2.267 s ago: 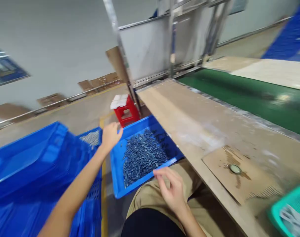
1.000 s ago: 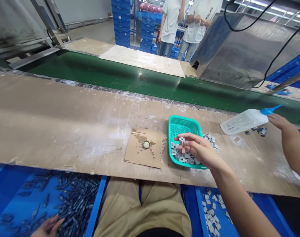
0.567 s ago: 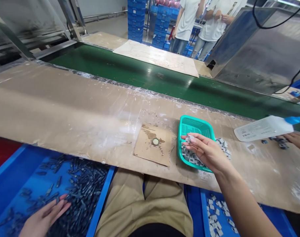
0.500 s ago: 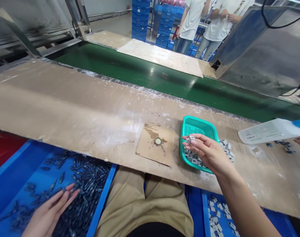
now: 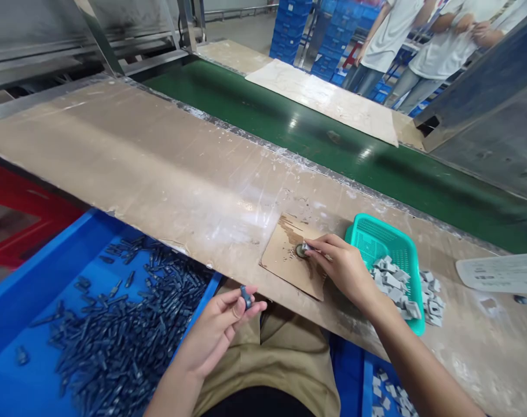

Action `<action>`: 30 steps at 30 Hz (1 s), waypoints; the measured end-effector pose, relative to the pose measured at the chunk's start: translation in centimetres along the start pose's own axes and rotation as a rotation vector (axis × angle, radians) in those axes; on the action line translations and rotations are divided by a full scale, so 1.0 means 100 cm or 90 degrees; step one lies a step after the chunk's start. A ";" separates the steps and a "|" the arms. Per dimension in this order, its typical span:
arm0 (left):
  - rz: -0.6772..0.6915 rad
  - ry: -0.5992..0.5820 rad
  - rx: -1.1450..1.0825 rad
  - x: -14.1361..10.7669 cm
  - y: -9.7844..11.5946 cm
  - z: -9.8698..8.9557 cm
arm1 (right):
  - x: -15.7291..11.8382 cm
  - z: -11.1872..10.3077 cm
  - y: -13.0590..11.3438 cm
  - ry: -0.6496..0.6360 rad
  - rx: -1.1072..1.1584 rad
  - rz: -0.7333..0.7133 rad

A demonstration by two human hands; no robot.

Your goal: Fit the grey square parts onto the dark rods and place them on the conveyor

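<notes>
Between the fingertips of my left hand (image 5: 218,330) is a small dark blue plastic part (image 5: 245,297), held above my lap at the table's front edge. My right hand (image 5: 344,263) pinches a small light grey plastic piece (image 5: 306,247) over a small round cap-like dish (image 5: 300,251). Whether the piece touches the dish I cannot tell. That dish sits on a stained cardboard square (image 5: 283,263). Right of it, a green basket (image 5: 354,229) holds several grey pieces (image 5: 391,281), partly behind my right wrist.
At lower left a blue bin (image 5: 41,289) holds a heap of dark blue parts (image 5: 128,330). More grey pieces (image 5: 432,301) lie beside the basket, near a translucent bottle (image 5: 502,272). A green conveyor belt (image 5: 263,113) runs behind the table. Two people stand beyond it.
My left hand has come up out of the blue bin with a dark blue part. My right hand has carried its grey piece left from the basket to the round dish. The view has shifted.
</notes>
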State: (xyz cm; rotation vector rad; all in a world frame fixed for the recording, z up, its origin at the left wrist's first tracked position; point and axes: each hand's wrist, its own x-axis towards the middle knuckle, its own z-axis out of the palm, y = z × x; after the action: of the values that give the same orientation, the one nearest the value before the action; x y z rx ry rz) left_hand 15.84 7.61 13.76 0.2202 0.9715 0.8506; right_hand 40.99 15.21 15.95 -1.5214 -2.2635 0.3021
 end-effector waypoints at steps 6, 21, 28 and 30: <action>-0.037 -0.081 -0.004 0.003 -0.011 0.002 | 0.000 0.003 0.001 -0.043 -0.012 -0.008; 0.227 -0.028 -0.068 0.027 -0.019 0.056 | -0.009 -0.033 -0.033 -0.014 0.604 0.426; 0.065 -0.148 -0.141 0.029 -0.016 0.074 | -0.023 -0.048 -0.060 -0.001 0.595 0.357; 0.041 -0.165 -0.148 0.028 -0.015 0.076 | -0.024 -0.051 -0.065 0.006 0.566 0.343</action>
State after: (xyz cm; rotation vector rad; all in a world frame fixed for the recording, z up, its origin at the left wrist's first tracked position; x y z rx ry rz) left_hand 23.46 10.11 15.50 0.1570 0.6208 0.9602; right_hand 38.58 10.28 22.63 -1.5235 -1.3168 1.2407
